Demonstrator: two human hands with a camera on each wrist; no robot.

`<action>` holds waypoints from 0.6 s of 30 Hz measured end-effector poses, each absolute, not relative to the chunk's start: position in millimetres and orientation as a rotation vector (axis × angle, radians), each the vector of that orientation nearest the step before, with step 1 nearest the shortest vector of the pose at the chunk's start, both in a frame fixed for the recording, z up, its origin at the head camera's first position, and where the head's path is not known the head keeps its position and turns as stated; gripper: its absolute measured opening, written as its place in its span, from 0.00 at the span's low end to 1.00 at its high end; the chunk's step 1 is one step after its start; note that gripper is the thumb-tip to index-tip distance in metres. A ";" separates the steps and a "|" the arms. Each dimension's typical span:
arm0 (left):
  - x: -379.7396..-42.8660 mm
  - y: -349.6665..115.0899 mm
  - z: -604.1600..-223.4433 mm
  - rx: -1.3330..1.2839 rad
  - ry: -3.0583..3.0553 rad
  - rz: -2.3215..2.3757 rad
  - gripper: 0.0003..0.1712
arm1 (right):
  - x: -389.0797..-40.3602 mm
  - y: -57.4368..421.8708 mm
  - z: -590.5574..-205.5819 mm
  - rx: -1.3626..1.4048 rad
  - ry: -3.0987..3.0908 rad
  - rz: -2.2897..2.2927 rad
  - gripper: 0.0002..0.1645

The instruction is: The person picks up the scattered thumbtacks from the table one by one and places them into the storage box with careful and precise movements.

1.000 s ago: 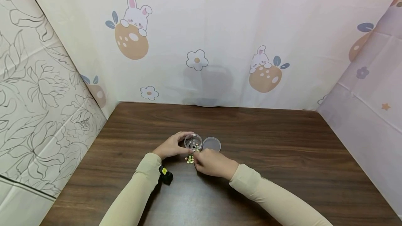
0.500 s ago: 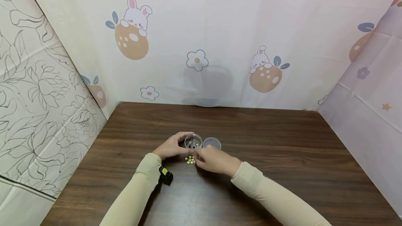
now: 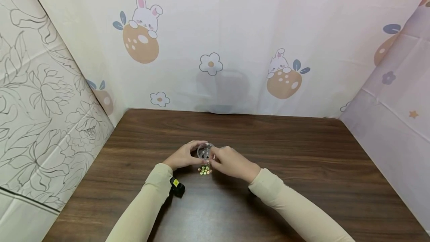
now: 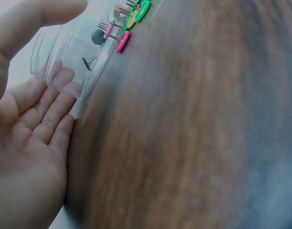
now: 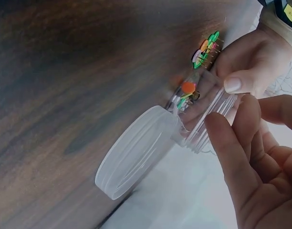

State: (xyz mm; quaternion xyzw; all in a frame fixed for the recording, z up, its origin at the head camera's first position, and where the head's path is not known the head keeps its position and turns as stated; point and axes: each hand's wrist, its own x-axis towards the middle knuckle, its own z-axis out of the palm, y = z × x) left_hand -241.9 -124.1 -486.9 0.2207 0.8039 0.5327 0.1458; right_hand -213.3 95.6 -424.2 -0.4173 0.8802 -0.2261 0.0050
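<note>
A clear plastic jar [image 3: 203,151] stands on the table, its mouth upward. My left hand [image 3: 183,156] holds it from the left, thumb at the near side and fingers round the far side. A black thumbtack [image 4: 98,37] shows inside in the left wrist view; an orange thumbtack [image 5: 188,87] shows through the wall in the right wrist view. Several coloured thumbtacks [image 3: 203,170] lie just in front, points up. My right hand [image 3: 235,164] is at the jar's rim with bent fingers; whether a thumbtack is between its fingertips I cannot tell.
A round clear lid [image 5: 131,155] lies right beside the jar, mostly hidden behind the right hand in the head view. A black strap device with a yellow label [image 3: 177,187] is at the left wrist. A printed curtain [image 3: 235,40] hangs behind the wooden table [image 3: 302,148].
My right hand has moved up and away from the loose thumbtacks to the jar's rim, uncovering thumbtacks on the table and covering the lid. The left hand stays on the jar.
</note>
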 end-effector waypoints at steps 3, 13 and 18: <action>-241.8 -124.2 -486.6 0.630 2.317 1.534 0.42 | -215.0 96.1 -423.9 -1.259 2.751 -0.741 0.03; -243.6 -124.8 -488.8 0.623 2.324 1.533 0.41 | -223.5 100.7 -425.4 -1.130 2.781 -0.752 0.03; -244.3 -124.9 -490.5 0.603 2.318 1.536 0.40 | -226.0 100.3 -426.1 -1.119 2.786 -0.760 0.03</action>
